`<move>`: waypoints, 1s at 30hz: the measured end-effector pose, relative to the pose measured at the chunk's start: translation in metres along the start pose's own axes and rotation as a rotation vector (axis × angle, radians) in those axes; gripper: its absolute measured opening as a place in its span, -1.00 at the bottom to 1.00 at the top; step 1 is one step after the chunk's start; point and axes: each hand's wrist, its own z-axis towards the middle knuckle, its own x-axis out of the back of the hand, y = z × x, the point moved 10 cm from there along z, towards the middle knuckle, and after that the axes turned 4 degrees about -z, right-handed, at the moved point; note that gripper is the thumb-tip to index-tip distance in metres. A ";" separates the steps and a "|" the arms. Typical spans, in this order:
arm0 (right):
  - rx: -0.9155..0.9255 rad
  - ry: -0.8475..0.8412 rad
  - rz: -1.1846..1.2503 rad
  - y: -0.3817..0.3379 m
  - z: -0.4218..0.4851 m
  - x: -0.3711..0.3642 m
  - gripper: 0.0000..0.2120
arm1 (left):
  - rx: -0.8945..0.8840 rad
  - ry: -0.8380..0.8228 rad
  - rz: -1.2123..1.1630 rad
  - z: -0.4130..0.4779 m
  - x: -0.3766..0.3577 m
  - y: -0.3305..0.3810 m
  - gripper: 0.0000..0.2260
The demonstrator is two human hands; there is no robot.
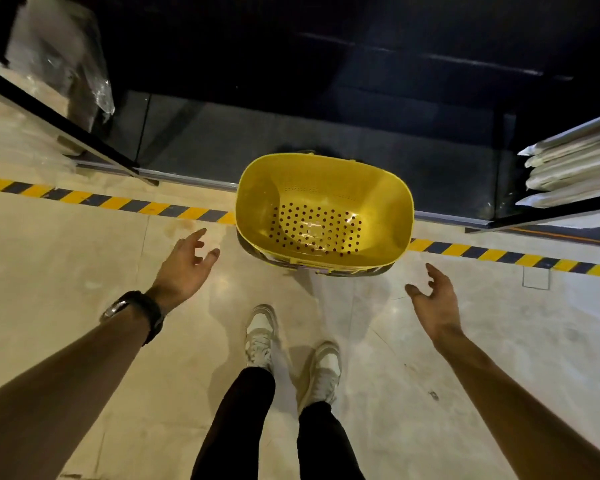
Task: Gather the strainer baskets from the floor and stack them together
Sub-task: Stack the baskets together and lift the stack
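glossy beige tile floor (84, 271) crossed by yellow-black hazard tape (118, 202), dark shelving (361, 81) beyond.

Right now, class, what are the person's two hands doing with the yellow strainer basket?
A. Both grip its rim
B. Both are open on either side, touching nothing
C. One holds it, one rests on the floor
B: the left hand and right hand are spread open, apart from the yellow strainer basket.

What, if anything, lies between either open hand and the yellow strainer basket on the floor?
Nothing visible does. The left hand and the right hand are both open and empty, one to each side of the yellow strainer basket, with only bare floor in the gaps. The basket sits across the striped floor tape.
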 end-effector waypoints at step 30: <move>0.930 0.159 0.152 0.079 0.200 -0.260 0.09 | -0.879 0.207 0.034 0.215 -0.229 -0.112 -0.15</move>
